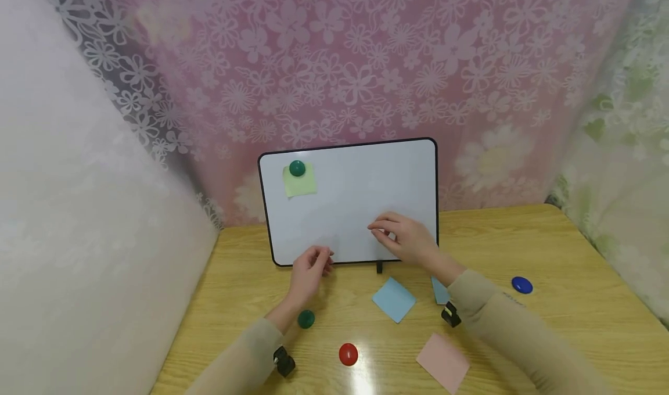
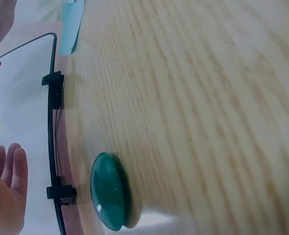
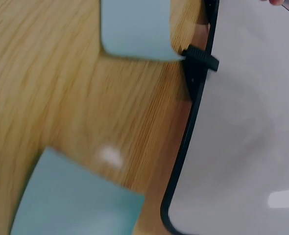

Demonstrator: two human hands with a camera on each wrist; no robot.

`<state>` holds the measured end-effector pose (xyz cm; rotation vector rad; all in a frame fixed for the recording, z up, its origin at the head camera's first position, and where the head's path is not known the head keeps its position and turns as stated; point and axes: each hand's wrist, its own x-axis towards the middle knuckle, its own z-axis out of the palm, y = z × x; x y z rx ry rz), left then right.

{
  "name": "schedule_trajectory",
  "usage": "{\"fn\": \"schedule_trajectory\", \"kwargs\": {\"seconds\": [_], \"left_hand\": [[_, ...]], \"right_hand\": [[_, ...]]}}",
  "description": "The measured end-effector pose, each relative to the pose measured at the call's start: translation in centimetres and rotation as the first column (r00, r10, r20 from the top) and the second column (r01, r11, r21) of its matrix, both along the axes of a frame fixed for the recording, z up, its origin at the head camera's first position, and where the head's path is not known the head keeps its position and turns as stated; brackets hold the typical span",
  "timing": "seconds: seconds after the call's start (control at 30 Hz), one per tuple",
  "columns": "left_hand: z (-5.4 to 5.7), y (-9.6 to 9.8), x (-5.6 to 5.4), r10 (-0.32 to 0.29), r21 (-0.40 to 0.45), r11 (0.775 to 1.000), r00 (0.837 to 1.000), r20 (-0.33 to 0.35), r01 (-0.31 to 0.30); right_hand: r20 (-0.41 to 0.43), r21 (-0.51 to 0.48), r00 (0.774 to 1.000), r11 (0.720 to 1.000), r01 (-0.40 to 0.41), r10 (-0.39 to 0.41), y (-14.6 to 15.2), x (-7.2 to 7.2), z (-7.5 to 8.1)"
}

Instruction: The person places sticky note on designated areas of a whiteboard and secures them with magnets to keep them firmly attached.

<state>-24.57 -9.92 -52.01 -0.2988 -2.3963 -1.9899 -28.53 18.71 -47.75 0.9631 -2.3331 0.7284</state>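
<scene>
A black-framed whiteboard (image 1: pixel 350 203) stands on small black feet. At its upper left, a round green magnet (image 1: pixel 297 168) sits over a yellow-green sticky note (image 1: pixel 303 187). My left hand (image 1: pixel 309 272) is by the board's lower left edge, fingers relaxed, nothing seen in it. In front of the board's lower right part is my right hand (image 1: pixel 406 239), its thumb and forefinger apart with nothing visible between them. Below the board lie a blue sticky note (image 1: pixel 394 300) and a second blue note (image 1: pixel 440 291), partly hidden by the right forearm. Another green magnet (image 2: pixel 108 192) lies beneath the left wrist.
A red magnet (image 1: pixel 348 354) and a pink sticky note (image 1: pixel 444 362) lie toward the front of the wooden table (image 1: pixel 230 325). Off to the right is a blue magnet (image 1: pixel 522 284). Behind the board hangs a pink flowered curtain (image 1: pixel 334 64), and a white wall (image 1: pixel 104 209) borders the left.
</scene>
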Motion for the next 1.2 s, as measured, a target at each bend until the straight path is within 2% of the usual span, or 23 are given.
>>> {"fn": "schedule_trajectory", "kwargs": {"seconds": [0.2, 0.43, 0.57, 0.67, 0.8, 0.93, 1.2], "left_hand": [[0.2, 0.3, 0.6, -0.088, -0.112, 0.99, 0.996, 0.002, 0.088], [-0.2, 1.0, 1.5, -0.182, -0.297, 0.94, 0.983, -0.021, 0.168], [-0.3, 1.4, 2.0, -0.211, -0.328, 0.925, 0.977, -0.028, 0.191], [-0.3, 1.7, 2.2, -0.228, -0.325, 0.923, 0.973, -0.025, 0.207], [-0.2, 2.2, 2.4, -0.253, -0.316, 0.918, 0.967, -0.007, 0.238], [-0.3, 2.7, 2.4, -0.291, -0.323, 0.903, 0.956, 0.022, 0.283], [-0.8, 4.3, 2.5, -0.338, -0.341, 0.879, 0.94, 0.048, 0.334]], "right_hand": [[-0.033, 0.036, 0.999, 0.999, 0.026, -0.025, 2.2, 0.5, 0.2], [-0.068, 0.03, 0.998, 1.0, 0.003, -0.001, 4.7, 1.4, -0.2], [-0.041, 0.021, 0.999, 1.0, 0.009, -0.009, 6.2, 1.9, -0.5], [-0.019, 0.039, 0.999, 0.998, 0.042, -0.041, 7.4, 2.3, -0.8], [0.028, 0.059, 0.994, 0.993, 0.1, -0.101, 8.8, 2.8, -1.3], [0.121, 0.073, 0.983, 0.989, 0.13, -0.138, 10.2, 3.4, -1.7], [0.331, 0.137, 0.932, 0.984, 0.11, -0.15, 13.3, 5.2, -2.4]]}}
